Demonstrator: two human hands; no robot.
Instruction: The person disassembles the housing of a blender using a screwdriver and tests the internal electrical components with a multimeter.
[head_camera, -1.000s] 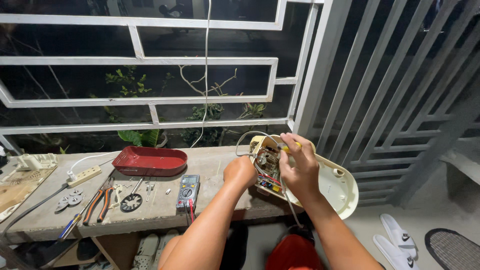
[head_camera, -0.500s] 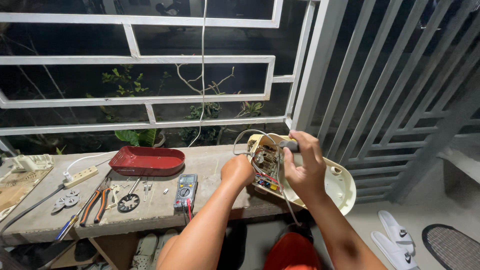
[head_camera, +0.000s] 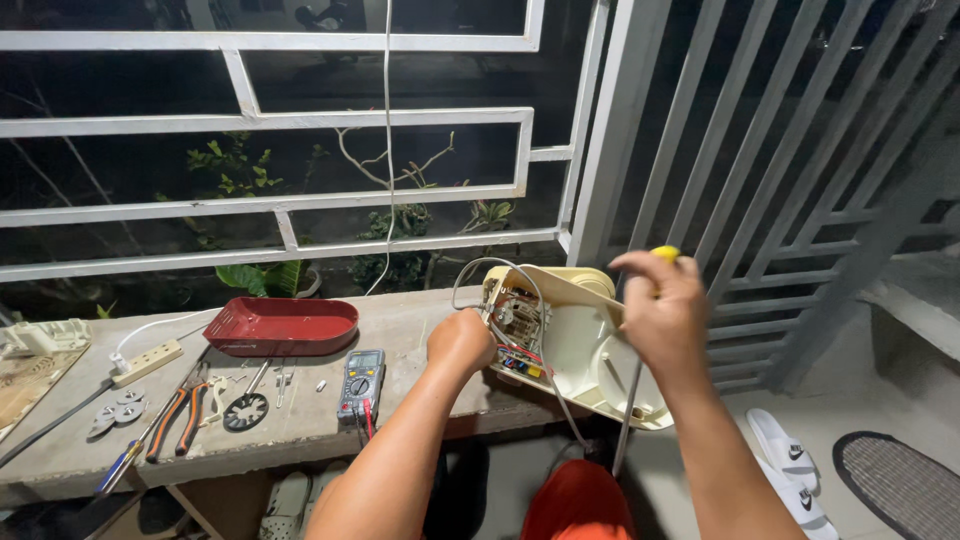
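We see our left hand (head_camera: 462, 342) steadying an opened cream appliance (head_camera: 580, 340) at the tabletop (head_camera: 300, 420) edge. At three o'clock of it, our right hand (head_camera: 665, 315) grips a yellow-handled screwdriver (head_camera: 664, 254). A multimeter (head_camera: 362, 373) lies at nine o'clock.

Lying on a concrete ledge (head_camera: 420, 325): red oblong tray (head_camera: 281, 326), multimeter (head_camera: 361, 384), orange-handled pliers (head_camera: 177, 415), small black toothed disc (head_camera: 244, 411), white power strip (head_camera: 146, 363). Beyond, white metal railing (head_camera: 300, 120) with green plants (head_camera: 262, 276) behind. On the floor at right, white sandals (head_camera: 795, 465) beside a dark mat (head_camera: 900, 480).
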